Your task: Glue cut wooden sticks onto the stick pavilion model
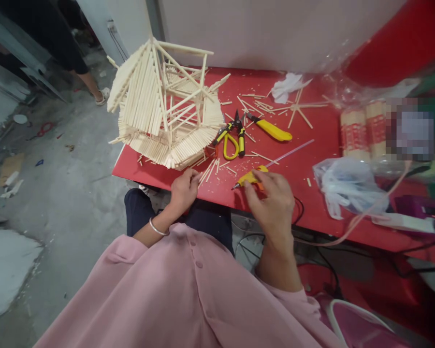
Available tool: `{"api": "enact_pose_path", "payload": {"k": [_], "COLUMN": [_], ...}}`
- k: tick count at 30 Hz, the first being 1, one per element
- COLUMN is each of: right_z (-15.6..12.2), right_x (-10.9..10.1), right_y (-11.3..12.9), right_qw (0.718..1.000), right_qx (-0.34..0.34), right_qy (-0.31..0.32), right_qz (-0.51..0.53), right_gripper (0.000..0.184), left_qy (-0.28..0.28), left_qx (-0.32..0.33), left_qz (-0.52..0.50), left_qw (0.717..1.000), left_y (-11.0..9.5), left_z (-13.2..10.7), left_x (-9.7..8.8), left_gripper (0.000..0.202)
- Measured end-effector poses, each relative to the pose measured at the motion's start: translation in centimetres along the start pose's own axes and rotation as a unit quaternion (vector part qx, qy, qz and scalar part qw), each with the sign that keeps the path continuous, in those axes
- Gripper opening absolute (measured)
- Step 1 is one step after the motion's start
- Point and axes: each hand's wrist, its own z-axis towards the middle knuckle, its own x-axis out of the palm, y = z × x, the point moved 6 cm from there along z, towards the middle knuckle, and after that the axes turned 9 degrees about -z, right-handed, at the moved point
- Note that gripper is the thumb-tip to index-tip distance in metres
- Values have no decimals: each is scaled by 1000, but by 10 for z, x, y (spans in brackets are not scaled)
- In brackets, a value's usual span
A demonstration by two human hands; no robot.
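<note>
My left hand (184, 192) rests at the front edge of the red table, fingers closed together; whatever they hold, if anything, I cannot make out. Several short wooden sticks (210, 170) lie right beside its fingertips. Over the yellow hot glue gun (248, 178) is my right hand (272, 198), with thumb and fingers apart around its handle side. Whether those fingers touch the gun is unclear. A clear glue stick (292, 152) juts from the gun's back. Beyond my left hand stands a model building (141, 92) made of pale wooden sticks, with a slatted roof and an open frame.
Black-and-yellow pliers (235, 137) and a yellow-handled cutter (275, 129) lie mid-table among loose sticks. A crumpled white tissue (286, 87) is behind them. Bundled sticks (355, 130), a plastic bag (348, 186) and cables are on the right. A person's leg (89, 82) shows at far left.
</note>
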Motion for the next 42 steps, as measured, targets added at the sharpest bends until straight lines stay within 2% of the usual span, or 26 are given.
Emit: {"api": "enact_pose_path", "payload": {"k": [1, 2, 4, 6, 9, 13, 17, 22, 27, 32, 42], "right_z": [1, 3, 7, 13, 20, 28, 38, 51, 63, 82, 92], "right_x": [3, 7, 14, 18, 18, 2, -20, -37, -33, -22, -14], "right_y": [15, 31, 57, 76, 93, 110, 134, 157, 165, 169, 171], "right_qw": [997, 990, 972, 961, 952, 940, 935, 930, 925, 930, 928], "right_qx": [-23, -47, -84, -108, -149, -225, -284, -300, -300, -281, -284], "right_qy": [19, 43, 81, 89, 66, -9, -82, -165, -195, -209, -213], "right_qz": [65, 124, 203, 237, 260, 257, 197, 133, 128, 117, 112], "right_gripper": [33, 32, 34, 32, 28, 32, 37, 42, 30, 24, 22], "left_qy": [33, 79, 169, 212, 215, 200, 170, 101, 94, 102, 54], "left_qx": [-35, -84, -173, -216, -226, -205, -156, -121, -110, -121, -120], "left_qz": [-123, -239, -406, -483, -527, -545, -556, -561, -557, -568, -564], "left_qw": [991, 964, 881, 822, 790, 788, 798, 812, 818, 808, 815], "left_y": [-1, -3, -13, -24, -34, -43, -64, -89, -94, -96, -97], "left_z": [-5, -11, -23, -30, -34, -38, -38, -33, -21, -6, 13], "left_x": [2, 7, 14, 13, 2, -14, -34, -57, -66, -72, -76], "left_gripper": [22, 26, 35, 38, 37, 37, 30, 28, 35, 42, 34]}}
